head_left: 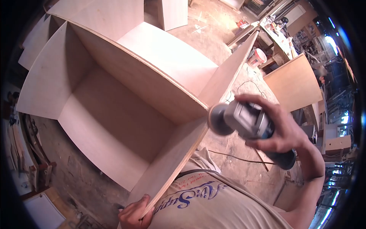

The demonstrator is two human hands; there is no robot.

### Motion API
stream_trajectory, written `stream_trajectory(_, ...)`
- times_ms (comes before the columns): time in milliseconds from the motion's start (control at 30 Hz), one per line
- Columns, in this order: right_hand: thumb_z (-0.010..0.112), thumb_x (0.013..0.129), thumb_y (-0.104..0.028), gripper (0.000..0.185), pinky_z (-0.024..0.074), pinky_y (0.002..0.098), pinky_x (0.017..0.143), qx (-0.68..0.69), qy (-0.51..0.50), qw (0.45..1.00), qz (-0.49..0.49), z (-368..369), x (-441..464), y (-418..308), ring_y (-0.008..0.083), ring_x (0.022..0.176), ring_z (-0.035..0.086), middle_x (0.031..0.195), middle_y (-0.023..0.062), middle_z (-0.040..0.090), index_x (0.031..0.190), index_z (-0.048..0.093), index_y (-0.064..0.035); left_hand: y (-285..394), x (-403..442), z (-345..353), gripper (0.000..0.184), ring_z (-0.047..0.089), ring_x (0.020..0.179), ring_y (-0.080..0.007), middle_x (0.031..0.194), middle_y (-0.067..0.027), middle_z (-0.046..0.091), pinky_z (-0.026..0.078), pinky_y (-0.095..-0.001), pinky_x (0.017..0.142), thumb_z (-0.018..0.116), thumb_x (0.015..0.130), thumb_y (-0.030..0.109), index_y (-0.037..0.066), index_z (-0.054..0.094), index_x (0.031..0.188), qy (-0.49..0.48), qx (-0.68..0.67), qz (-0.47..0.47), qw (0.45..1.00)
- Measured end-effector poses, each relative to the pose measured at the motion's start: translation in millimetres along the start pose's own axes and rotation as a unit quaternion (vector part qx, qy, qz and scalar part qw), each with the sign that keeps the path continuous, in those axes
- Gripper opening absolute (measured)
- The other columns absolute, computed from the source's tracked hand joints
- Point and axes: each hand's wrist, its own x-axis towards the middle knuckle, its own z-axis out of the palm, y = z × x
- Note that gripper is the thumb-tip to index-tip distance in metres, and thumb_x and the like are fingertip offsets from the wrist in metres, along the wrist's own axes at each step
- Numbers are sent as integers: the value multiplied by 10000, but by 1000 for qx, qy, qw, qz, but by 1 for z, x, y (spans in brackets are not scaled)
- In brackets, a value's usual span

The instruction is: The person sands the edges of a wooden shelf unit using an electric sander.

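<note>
Workshop floor (215,19) around pale plywood box (118,110)

A big, pale wooden box (114,114) is set in front of the tan cloth shirt (236,202), toward the left. The low end of its flat near wall (171,156) is held by the left hand (135,214). A grey, round-headed metal power tool (246,120) is held in the right hand (284,131), at the wall's far end. A thin black cord (248,161) is laid on the brown floor (238,143). Farther back, a flat tan wooden board (295,82) is set at the right, with a round white bucket (258,56) near it on the left.
</note>
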Motion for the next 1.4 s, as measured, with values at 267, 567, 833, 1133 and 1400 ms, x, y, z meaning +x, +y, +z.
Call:
stream_trajectory(267, 820, 741, -284, 831, 450, 399, 1107, 76, 95, 992, 31, -6, 5, 21, 307, 1216, 636, 1313, 207, 650, 1487, 500, -104, 9, -1, -4, 340, 740, 1002, -354, 1144, -220, 738, 586, -395, 846, 731, 931, 120, -10, 714, 1245, -23, -23, -29, 999)
stream_trajectory(567, 811, 733, -263, 829, 510, 426, 1026, -17, 78, 997, 1, -12, 6, 24, 313, 1114, 692, 1219, 198, 691, 1488, 494, -133, 6, -6, -6, 364, 736, 1011, -349, 1160, -197, 740, 585, -402, 847, 735, 927, 139, 14, 709, 1268, -29, -2, -25, 999)
stream_trajectory(833, 819, 737, -279, 863, 540, 451, 1030, 14, -13, 999, -27, 5, -4, -3, 364, 1120, 713, 1218, 222, 709, 1512, 465, -141, 8, -2, -7, 345, 741, 969, -354, 1113, -200, 749, 585, -402, 817, 740, 931, 155, 17, 723, 1247, -25, 9, -32, 999)
stream_trajectory(1133, 819, 741, -299, 795, 475, 434, 1069, 38, 117, 992, 29, -42, 31, 67, 321, 1233, 603, 1330, 172, 621, 1474, 537, -174, 5, -7, 0, 337, 748, 907, -331, 1097, -202, 752, 583, -392, 778, 761, 914, 144, 40, 741, 1234, 16, 14, -8, 1000)
stream_trajectory(1400, 817, 714, -260, 813, 484, 357, 1033, 125, 352, 927, 38, -33, -17, 76, 262, 1164, 624, 1326, 142, 611, 1473, 541, -163, 16, 1, -6, 334, 743, 857, -337, 1034, -211, 752, 578, -397, 740, 756, 902, 116, 37, 742, 1226, 25, -11, 13, 1000)
